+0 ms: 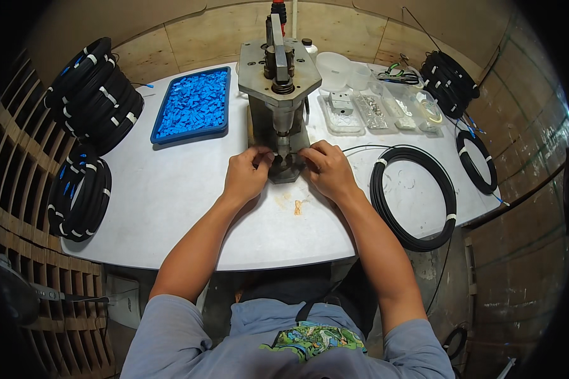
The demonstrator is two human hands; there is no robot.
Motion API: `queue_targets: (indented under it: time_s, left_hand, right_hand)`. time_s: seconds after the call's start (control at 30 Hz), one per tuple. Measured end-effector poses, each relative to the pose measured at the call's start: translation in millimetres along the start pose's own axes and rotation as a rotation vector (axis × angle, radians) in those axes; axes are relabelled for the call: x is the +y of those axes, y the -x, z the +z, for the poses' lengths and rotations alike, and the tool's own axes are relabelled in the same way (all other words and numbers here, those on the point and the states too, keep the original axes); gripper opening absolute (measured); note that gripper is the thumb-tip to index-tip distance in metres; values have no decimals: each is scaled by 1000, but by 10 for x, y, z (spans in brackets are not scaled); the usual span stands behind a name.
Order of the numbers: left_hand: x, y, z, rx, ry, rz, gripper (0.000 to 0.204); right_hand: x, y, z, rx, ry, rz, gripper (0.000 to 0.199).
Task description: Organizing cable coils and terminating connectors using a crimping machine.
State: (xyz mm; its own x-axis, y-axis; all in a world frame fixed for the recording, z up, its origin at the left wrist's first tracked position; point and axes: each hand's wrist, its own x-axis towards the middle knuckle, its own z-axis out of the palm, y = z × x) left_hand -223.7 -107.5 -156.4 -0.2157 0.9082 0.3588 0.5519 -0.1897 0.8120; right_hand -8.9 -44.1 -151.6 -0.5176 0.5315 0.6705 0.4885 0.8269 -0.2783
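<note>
Far left, stacks of black cable coils (94, 91) bound with white ties lean at the edge of the white surface (171, 208), with another bundle (79, 192) below them; a nudge from an elbow could tip one off the rim. Next comes a blue tray (193, 104) heaped with small blue parts, well clear of the arms.

In the middle, the left hand (245, 175) and right hand (327, 169) sit close together at the foot of the metal hand press (281, 95), fingers pinched on something small under its ram; what they grip is too small to tell. With fingertips this near the tool, the likeliest harm is a pinch if the ram drops, or a crooked seat if the piece shifts.

Right of the press, a loose black cable loop (414, 199) lies beside the right forearm and could snag it. Beyond stand clear trays (376, 110) of small fittings and more coils (450, 82).
</note>
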Motion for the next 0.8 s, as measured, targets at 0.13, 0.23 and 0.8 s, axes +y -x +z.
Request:
queue_targets:
  time_s: [0.13, 0.23, 0.8]
  left_hand:
    - [17, 4, -7, 5, -5, 7, 21]
    - [9, -1, -6, -7, 1, -5, 21]
    - [3, -6, -9, -32, 16, -23, 21]
  right_hand:
    - [-4, -5, 5, 6, -6, 6, 29]
    - [0, -8, 14, 3, 0, 1, 29]
    - [-5, 3, 11, 26, 3, -12, 32]
